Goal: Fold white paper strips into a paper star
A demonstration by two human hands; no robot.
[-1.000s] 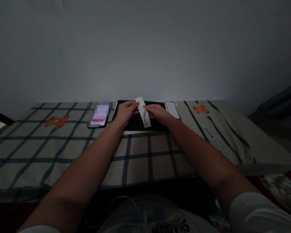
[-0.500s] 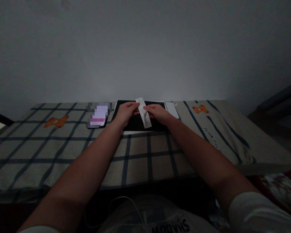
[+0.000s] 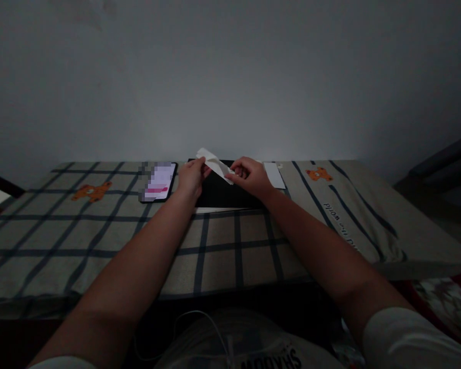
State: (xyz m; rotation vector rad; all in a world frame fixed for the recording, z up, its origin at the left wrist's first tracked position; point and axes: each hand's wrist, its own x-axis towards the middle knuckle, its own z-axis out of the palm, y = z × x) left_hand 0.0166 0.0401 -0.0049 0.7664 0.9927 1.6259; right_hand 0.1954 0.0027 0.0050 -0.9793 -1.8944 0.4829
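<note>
I read "SHADOW" upside down on my shirt point(image 3: 269, 353), and "world" in small print on the checked cloth point(image 3: 332, 211).

Phone point(image 3: 159, 182) lies flat on the worktop point(image 3: 100, 241), screen lit, left of the black pad point(image 3: 223, 195). White card point(image 3: 274, 175) lies flat just right of the pad. Checked cloth point(image 3: 223, 256) covers the worktop, grey with dark lines; one orange bear print point(image 3: 90, 192) at left, another point(image 3: 318, 174) at right, printed lettering point(image 3: 336, 218) near the right edge. Plain grey wall point(image 3: 230, 77) behind. White cable point(image 3: 200, 320) runs across the lap at bottom. Patterned red fabric point(image 3: 445, 297) at lower right, dim.
</note>
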